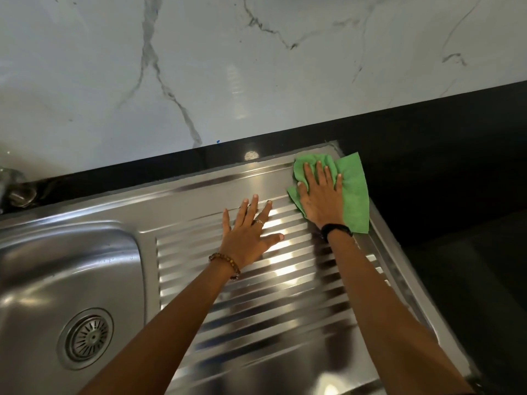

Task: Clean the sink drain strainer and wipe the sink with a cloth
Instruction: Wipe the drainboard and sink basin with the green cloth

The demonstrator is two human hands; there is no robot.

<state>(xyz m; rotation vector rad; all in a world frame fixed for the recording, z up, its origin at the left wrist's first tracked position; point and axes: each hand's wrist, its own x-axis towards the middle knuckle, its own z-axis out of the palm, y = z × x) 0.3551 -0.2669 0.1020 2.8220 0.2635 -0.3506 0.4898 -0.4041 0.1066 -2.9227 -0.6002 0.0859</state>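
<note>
A green cloth point(355, 195) lies on the far right corner of the steel sink's ribbed drainboard point(256, 303). My right hand point(320, 195) presses flat on the cloth with straight fingers. Flat on the drainboard ribs to its left, my left hand point(248, 232) rests with fingers spread and holds nothing. The sink bowl point(42, 266) is at the left, and the round drain strainer point(87, 337) sits in its drain hole.
A black countertop point(442, 166) surrounds the sink at the back and right. A white marble wall point(199, 67) rises behind it. The base of a metal tap point(15, 189) shows at the far left edge.
</note>
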